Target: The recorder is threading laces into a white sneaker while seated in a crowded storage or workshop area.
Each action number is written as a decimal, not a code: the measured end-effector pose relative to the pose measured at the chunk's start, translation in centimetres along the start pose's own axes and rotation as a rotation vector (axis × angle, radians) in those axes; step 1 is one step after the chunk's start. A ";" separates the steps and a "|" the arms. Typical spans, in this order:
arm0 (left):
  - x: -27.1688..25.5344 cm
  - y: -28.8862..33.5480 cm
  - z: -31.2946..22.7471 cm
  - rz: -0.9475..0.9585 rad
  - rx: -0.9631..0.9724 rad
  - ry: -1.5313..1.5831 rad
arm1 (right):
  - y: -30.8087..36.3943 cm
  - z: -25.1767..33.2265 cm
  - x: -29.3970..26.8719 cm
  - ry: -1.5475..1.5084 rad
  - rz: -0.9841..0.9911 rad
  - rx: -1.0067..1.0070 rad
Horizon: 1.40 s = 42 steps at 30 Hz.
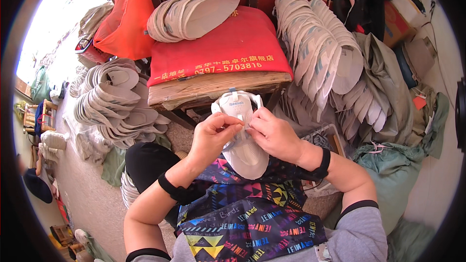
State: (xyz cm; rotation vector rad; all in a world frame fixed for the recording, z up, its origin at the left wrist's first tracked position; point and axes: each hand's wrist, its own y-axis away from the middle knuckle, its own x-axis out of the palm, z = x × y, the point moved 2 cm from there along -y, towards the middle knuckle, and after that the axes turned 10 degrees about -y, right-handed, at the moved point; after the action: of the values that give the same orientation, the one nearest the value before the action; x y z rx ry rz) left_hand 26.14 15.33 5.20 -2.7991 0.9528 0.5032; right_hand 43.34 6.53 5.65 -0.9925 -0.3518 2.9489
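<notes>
A grey-white upper [247, 162] is just in front of the bench [213, 96], above the person's lap, its toe toward the person and its heel opening toward the bench's front edge. Both hands are clamped on it at the throat, nearly meeting. The left hand [213, 133] comes in from the left, thumb and forefinger brought together at the throat's middle, the other fingers curled in. The right hand [275, 133] mirrors it, thumb and forefinger pinched at the throat's right edge, the rest folded. Whether a lace or thread runs between the fingertips is too small to tell. Each wrist wears a dark band [320, 163]. On the bench lies a red cloth [218, 63] with yellow print, and on that a nested stack [191, 17] of pale uppers. Right of the bench leans a long double row [315, 43] of more; left of it, looser piles [111, 99] sit low near the floor [94, 184]. An orange-red bag [127, 26] hangs at the bench's far left; a green sack [391, 170] slumps to its near right. A patterned apron [252, 208] covers the lap before the bench.
</notes>
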 end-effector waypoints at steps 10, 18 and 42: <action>-1.8 0.2 -4.6 -0.041 0.091 0.346 | -1.2 5.3 -2.3 -0.640 -0.030 0.153; -1.3 -2.0 -3.5 -0.066 -0.093 0.511 | -4.0 4.1 -1.9 -0.878 -0.113 0.296; -4.3 -2.2 -2.6 0.363 -0.110 0.387 | -7.1 15.5 -10.3 -0.498 -0.289 -0.521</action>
State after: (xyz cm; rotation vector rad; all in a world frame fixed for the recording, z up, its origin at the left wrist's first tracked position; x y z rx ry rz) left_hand 25.01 18.89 9.18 -2.8869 1.5709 0.0435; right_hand 41.83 9.42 25.33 -0.1541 -1.2000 2.8354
